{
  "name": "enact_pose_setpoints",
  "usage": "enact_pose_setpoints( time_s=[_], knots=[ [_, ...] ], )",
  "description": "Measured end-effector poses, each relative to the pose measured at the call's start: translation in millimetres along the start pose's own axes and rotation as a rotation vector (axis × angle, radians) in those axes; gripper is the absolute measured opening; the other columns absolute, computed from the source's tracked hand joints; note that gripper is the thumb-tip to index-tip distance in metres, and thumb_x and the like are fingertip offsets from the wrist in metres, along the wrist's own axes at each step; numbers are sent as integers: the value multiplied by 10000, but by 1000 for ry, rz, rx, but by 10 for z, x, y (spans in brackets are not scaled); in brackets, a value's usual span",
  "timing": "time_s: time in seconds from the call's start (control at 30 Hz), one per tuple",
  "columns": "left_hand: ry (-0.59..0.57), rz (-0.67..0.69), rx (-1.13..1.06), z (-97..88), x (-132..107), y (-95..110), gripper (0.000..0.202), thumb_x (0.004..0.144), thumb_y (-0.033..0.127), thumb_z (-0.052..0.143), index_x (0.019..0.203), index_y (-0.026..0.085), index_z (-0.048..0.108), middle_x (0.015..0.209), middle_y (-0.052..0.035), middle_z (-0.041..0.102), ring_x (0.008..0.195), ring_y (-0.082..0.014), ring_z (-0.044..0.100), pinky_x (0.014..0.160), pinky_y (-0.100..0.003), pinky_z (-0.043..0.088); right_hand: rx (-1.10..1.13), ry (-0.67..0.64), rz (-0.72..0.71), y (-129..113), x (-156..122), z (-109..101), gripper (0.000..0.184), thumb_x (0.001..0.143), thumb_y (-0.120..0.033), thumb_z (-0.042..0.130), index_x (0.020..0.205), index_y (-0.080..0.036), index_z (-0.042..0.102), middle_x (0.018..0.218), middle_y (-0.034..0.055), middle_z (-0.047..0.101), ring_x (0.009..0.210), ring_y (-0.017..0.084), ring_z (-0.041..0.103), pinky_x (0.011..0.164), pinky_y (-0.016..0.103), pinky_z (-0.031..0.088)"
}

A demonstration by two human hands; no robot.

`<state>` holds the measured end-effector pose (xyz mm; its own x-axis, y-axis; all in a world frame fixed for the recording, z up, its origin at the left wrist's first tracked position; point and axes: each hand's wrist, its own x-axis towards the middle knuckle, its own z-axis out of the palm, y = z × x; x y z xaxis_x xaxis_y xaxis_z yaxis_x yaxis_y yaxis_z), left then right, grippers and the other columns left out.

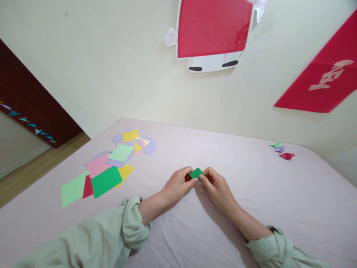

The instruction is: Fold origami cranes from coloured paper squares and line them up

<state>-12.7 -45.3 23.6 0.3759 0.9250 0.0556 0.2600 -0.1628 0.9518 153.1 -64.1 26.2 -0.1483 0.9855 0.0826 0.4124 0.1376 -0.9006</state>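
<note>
A small piece of folded green paper [196, 173] is pinched between my two hands, above the middle of the cloth-covered surface. My left hand [180, 183] grips its left side, thumb on top and fingers behind. On the other side, my right hand [216, 185] pinches the right edge between thumb and fingers. My fingers cover parts of the paper, so its full folded shape is hidden.
Loose coloured sheets, among them a green sheet [106, 181] and a pink sheet [99, 165], overlap at the left. Three small folded paper figures [286, 156] lie far right. A wall with a red poster [320, 74] rises behind the pale cloth [237, 152].
</note>
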Motion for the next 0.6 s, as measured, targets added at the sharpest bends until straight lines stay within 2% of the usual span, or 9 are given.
enact_pose_setpoints(
  time_s=[0.33,0.6],
  knots=[
    [24,-32,-51,3,-4,-14,167,797,262,562,698,176,459,644,59,422,632,-104,386,583,-227,302,-11,-50,-36,59,1,-12,217,903,-362,490,756,-203,512,629,-28,527,591,142,494,567,247,369],
    [1,-90,-184,21,7,17,148,743,239,603,749,174,470,667,56,453,636,-100,420,584,-220,325,67,1,-19,31,-7,-10,255,904,-405,491,750,-202,507,639,-22,538,590,143,507,576,250,382]
  ],
)
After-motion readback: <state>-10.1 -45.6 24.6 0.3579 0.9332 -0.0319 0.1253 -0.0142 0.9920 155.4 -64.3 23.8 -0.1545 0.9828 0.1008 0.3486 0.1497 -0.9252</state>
